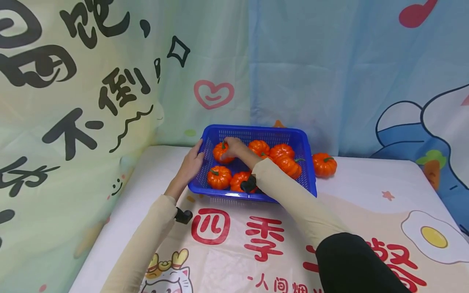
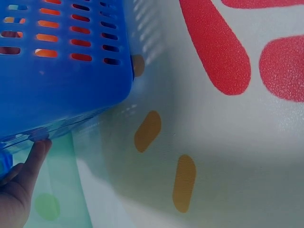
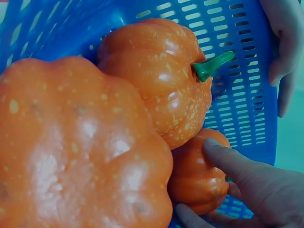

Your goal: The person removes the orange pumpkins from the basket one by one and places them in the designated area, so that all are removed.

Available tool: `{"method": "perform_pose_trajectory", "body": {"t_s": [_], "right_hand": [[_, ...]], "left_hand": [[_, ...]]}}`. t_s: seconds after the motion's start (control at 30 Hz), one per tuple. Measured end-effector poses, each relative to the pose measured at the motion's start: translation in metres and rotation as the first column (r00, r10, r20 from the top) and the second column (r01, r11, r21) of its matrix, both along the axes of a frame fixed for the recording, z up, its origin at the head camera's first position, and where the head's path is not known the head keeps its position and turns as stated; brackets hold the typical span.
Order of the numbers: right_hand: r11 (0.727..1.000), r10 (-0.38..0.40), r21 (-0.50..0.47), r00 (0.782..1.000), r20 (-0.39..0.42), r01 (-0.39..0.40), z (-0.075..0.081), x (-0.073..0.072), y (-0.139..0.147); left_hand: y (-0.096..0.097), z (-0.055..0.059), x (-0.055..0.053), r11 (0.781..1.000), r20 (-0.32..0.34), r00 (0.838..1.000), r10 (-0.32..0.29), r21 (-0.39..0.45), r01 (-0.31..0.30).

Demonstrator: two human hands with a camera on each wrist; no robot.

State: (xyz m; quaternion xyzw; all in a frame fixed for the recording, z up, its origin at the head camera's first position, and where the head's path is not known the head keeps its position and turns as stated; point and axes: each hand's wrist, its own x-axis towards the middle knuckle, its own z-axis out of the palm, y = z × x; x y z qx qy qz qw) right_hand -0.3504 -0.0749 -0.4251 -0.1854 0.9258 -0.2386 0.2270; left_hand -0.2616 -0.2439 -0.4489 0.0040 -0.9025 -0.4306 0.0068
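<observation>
Head view: blue basket (image 1: 242, 128) of orange pumpkins on a table (image 1: 366, 175), near the back curtain (image 1: 293, 61)
Right hand (image 1: 236, 148): thumb and fingers around the held pumpkin (image 1: 221, 154), inside the basket, back left
Left hand (image 1: 192, 165): fingers gripping the left rim
Good handling: a grip on the pumpkin's sides, with the rim steadied, seems surest
Edges: raised walls; loose pumpkin (image 1: 324, 165) just right
Room: widest table stretches lie in front and right
</observation>
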Motion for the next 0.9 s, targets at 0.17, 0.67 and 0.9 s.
{"method": "perform_pose_trajectory", "body": {"t_s": [0.17, 0.67, 0.9], "right_hand": [[1.000, 0.005, -0.001, 0.999, -0.034, -0.005, -0.001, 0.000, 0.005], [0.967, -0.020, -0.252, 0.981, -0.191, -0.030, 0.053, 0.021, 0.080], [0.978, -0.078, -0.208, 0.975, -0.208, 0.034, 0.065, 0.068, 0.137]], "left_hand": [[0.001, 0.000, 0.000, 1.000, 0.002, 1.000, 0.002, 0.000, -0.002], [0.001, 0.003, 0.001, 1.000, -0.009, 1.000, 0.002, -0.026, -0.003], [0.001, 0.002, 0.001, 1.000, -0.015, 1.000, 0.005, -0.030, -0.006]]}}
